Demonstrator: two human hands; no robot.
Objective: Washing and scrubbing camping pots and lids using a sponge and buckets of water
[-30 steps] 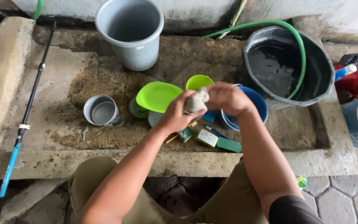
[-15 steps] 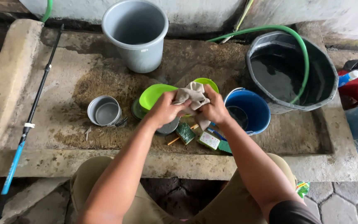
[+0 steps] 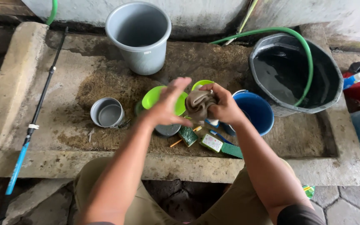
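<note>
The right hand [image 3: 226,109] is closed around a crumpled beige cloth [image 3: 200,103], holding it up just above the green plate [image 3: 157,97]. The left hand [image 3: 168,106] hovers over that plate with its fingers spread wide, gripping nothing, its fingertips just beside the cloth; whether they touch it cannot be told. The plate lies on the rough, wet concrete worktop [image 3: 63,125], with a second small green dish [image 3: 201,83] just behind the cloth. Just right of the plate stands a blue bowl [image 3: 255,112], partly hidden by the right hand. Near the plate, towards the person, lie a dark green scouring pad [image 3: 187,136], a white-faced sponge [image 3: 212,143] and another green pad [image 3: 232,150]. Left of the plate sits a small grey metal cup [image 3: 107,113]. Behind the plate stands an empty grey bucket [image 3: 138,35]. Well to the right of the plate is a black tub [image 3: 294,75] of water with a green hose [image 3: 309,62] hanging into it.
</note>
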